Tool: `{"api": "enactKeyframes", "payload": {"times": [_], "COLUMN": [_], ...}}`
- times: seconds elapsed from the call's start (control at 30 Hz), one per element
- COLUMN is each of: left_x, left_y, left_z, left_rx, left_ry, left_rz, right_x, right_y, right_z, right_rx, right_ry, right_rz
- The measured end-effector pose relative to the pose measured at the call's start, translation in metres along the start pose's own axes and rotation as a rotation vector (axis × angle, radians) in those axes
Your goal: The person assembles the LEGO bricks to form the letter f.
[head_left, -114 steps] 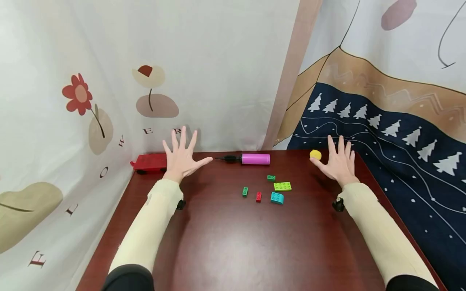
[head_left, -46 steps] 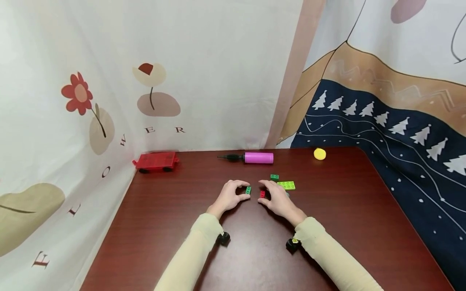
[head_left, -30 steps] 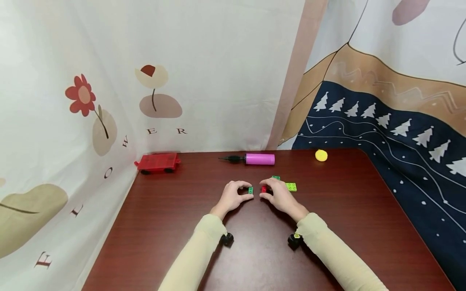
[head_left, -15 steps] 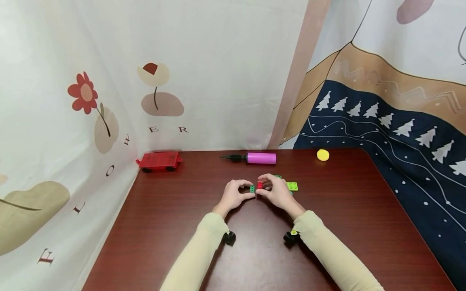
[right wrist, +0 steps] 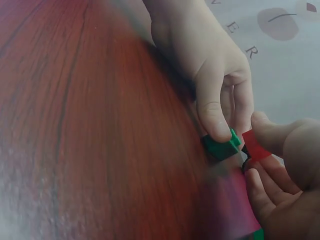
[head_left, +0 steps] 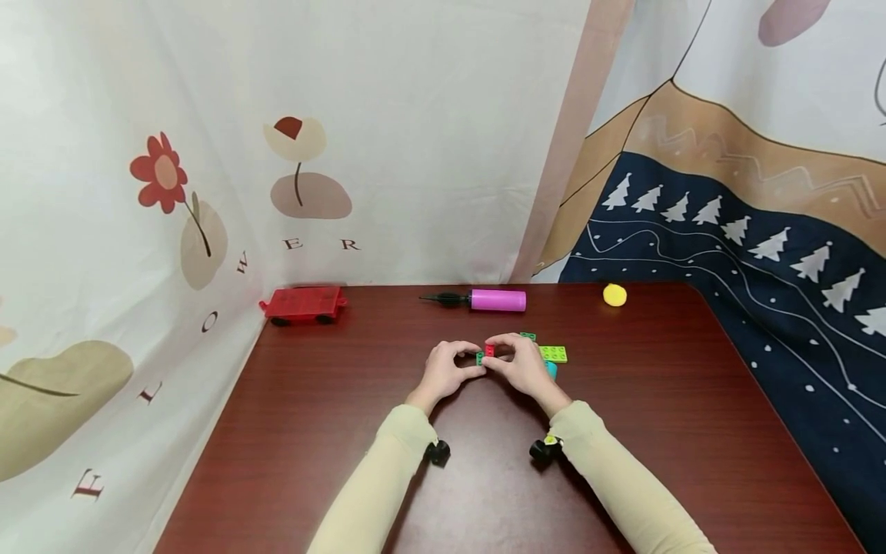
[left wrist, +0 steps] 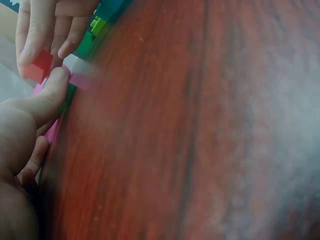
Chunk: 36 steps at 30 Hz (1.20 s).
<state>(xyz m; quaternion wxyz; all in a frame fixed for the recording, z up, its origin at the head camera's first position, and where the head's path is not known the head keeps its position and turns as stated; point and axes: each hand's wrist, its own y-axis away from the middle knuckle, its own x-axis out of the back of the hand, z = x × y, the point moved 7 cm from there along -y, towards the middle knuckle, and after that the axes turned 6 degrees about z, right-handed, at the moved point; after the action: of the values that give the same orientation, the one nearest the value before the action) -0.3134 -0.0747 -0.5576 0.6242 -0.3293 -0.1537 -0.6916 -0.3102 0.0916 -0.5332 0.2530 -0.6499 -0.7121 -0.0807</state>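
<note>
Between thumb and fingers, my left hand (head_left: 446, 373) pinches a small green toy brick (head_left: 480, 358), low at the tabletop. My right hand (head_left: 524, 365) pinches a small red toy brick (head_left: 489, 350) by its ends. In the right wrist view the red brick (right wrist: 256, 145) is close beside the green brick (right wrist: 222, 146), its studs towards the left hand; whether they touch I cannot tell. The left wrist view shows the red brick (left wrist: 39, 67) raised off the table, while the left thumb (left wrist: 52, 90) mostly covers the green one.
Just right of my right hand lie a lime brick (head_left: 554, 354), a blue brick (head_left: 551, 370) partly hidden, and another green brick (head_left: 528, 336). Along the table's back edge are a red toy wagon (head_left: 303, 305), a purple hand pump (head_left: 497, 300) and a yellow ball (head_left: 614, 295).
Both hands were spread wide apart at first, then came to the bricks and pinched one each. The red brick has been lifted and moved left, up close to the green brick.
</note>
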Motion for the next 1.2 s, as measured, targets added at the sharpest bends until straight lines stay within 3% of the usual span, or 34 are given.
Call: {"api": "enactKeyframes", "payload": {"times": [0.33,0.83,1.2], "left_x": [-0.001,-0.001,0.001], "left_y": [0.0,0.003,0.0], "left_z": [-0.001,-0.002,-0.003], "left_rx": [0.003,-0.003,0.0], "left_ry": [-0.014,-0.03,-0.028], "left_rz": [0.012,0.025,0.022], "right_x": [-0.012,-0.013,-0.013], "right_y": [0.001,0.0,-0.003], "right_z": [0.006,-0.002,-0.001], "right_rx": [-0.014,0.037,0.03], "right_ry": [0.013,0.096,0.083], "right_rz": [-0.014,-0.023,0.002]}}
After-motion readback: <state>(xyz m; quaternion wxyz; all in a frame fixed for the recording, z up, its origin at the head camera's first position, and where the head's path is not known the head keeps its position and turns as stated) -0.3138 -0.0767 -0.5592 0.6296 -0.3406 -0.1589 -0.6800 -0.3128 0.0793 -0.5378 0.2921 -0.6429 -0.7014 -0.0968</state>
